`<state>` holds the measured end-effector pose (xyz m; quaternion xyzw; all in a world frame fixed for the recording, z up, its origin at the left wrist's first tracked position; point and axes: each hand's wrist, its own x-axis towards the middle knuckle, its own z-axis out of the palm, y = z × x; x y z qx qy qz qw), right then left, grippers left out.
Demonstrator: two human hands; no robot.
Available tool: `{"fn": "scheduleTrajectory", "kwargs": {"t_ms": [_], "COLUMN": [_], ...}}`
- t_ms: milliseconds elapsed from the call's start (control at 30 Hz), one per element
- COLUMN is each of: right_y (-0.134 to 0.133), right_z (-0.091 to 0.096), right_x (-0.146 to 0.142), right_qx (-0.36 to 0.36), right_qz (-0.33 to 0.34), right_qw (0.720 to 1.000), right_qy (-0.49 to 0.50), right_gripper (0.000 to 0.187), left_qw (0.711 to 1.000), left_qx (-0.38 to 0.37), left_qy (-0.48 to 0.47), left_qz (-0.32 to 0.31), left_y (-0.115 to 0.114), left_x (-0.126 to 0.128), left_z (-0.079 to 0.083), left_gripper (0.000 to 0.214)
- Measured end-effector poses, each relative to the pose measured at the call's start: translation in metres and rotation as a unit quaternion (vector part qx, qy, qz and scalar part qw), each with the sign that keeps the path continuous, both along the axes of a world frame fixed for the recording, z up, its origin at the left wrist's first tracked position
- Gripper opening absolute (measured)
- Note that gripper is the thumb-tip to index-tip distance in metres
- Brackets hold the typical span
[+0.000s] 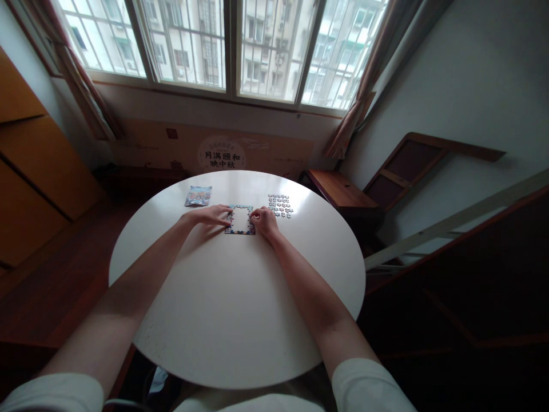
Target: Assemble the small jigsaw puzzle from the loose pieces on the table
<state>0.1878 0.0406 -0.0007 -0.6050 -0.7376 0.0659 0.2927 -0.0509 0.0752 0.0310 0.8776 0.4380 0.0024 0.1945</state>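
Round white table (240,320), seen from above and behind the arms. Puzzle frame (240,231) lies flat on the far half of the table, about centre: only the border is joined and the middle shows bare tabletop. Left hand (210,216) lies low on the table at the frame's left side, fingers stretched out and loose, tips touching the left border; nothing grasped. Right hand (265,220) sits at the frame's right border, fingers curled in toward the thumb and knuckles up; it is too small to tell whether a piece is pinched there. Loose puzzle pieces (279,205) are spread in a small patch just beyond and to the right of the right hand, apart from the frame. Picture card (198,195) lies flat beyond the left hand, near the far left rim. Both forearms are bare, with white sleeves at the bottom edge. Window (231,46) behind the table, daylight on the tabletop.
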Motion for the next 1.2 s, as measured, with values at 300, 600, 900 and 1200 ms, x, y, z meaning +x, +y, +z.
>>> {"fn": "scheduleTrajectory", "kwargs": {"t_ms": [300, 600, 900, 1200], "right_y": [0.0, 0.001, 0.002, 0.002], "right_z": [0.0, -0.002, -0.004, -0.003], "right_x": [0.0, 0.0, 0.0, 0.0], "right_qx": [0.002, 0.012, 0.016, 0.019], "right_qz": [0.005, 0.007, 0.011, 0.013], "right_qw": [1.0, 1.0, 1.0, 1.0], "right_qy": [-0.008, -0.003, -0.004, -0.003], "right_gripper": [0.021, 0.024, 0.024, 0.023], "left_qw": [1.0, 1.0, 0.999, 0.998], "left_qx": [-0.006, 0.003, 0.032, 0.068], "left_qy": [0.015, 0.017, 0.002, 0.013], "left_qz": [0.009, 0.006, 0.005, 0.012], "left_y": [-0.004, 0.002, 0.005, 0.015], "left_x": [0.0, -0.001, 0.001, 0.002], "left_z": [0.004, -0.002, -0.009, -0.02], "left_gripper": [0.103, 0.099, 0.086, 0.063]}}
